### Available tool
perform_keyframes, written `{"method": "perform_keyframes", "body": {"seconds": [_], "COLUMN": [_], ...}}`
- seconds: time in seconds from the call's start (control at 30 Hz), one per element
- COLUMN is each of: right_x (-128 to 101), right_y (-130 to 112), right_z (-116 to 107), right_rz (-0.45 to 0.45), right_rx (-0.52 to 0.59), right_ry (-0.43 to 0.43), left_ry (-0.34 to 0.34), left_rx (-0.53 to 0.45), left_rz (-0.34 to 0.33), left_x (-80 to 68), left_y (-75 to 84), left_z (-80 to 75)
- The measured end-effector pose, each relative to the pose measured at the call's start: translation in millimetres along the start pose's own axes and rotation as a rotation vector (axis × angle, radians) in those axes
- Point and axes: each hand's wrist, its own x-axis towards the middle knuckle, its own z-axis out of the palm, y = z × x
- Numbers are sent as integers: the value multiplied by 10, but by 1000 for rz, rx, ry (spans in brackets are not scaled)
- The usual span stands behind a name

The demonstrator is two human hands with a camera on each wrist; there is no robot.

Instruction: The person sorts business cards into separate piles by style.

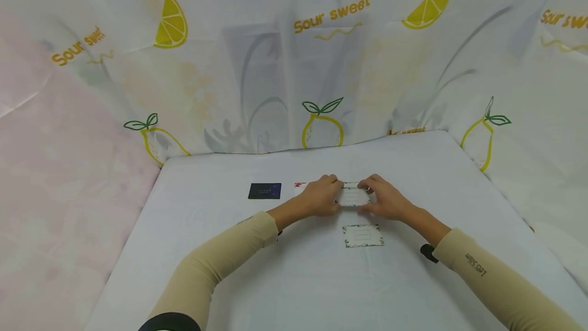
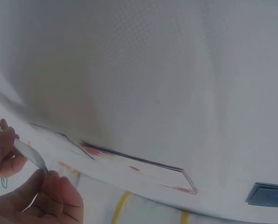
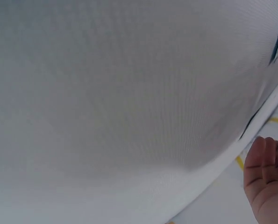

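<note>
Both hands hold one white card with a green leaf border (image 1: pixel 353 197) between them, raised above the table. My left hand (image 1: pixel 323 196) pinches its left edge. At the right edge, my right hand (image 1: pixel 385 199) grips with fingers at the top corner and thumb at the bottom one. In the left wrist view the held card (image 2: pixel 32 156) looks slightly bent between the left hand (image 2: pixel 50 198) and the right hand (image 2: pixel 3 151). Behind it, the top strip of another leaf-bordered card (image 1: pixel 350 185) shows. A similar leaf-bordered card (image 1: pixel 363 236) lies nearer on the table.
A white card stack with red marks (image 2: pixel 139 167) lies left of the held card, partly hidden by the left hand in the head view. Farther left is a black card stack (image 1: pixel 264 191). A white cloth covers the table (image 1: pixel 294 290); a lemon-print curtain (image 1: pixel 257 75) hangs behind.
</note>
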Motion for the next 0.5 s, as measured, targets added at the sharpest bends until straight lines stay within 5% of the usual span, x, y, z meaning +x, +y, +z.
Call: {"method": "perform_keyframes", "body": {"seconds": [0.5], "right_x": [240], "right_y": [34], "right_z": [-133], "right_rz": [95], "right_rx": [-14], "right_ry": [-54], "left_ry": [-57], "left_rx": [9], "left_rz": [-37], "left_x": [281], "left_y": [-104], "left_z": [-73]}}
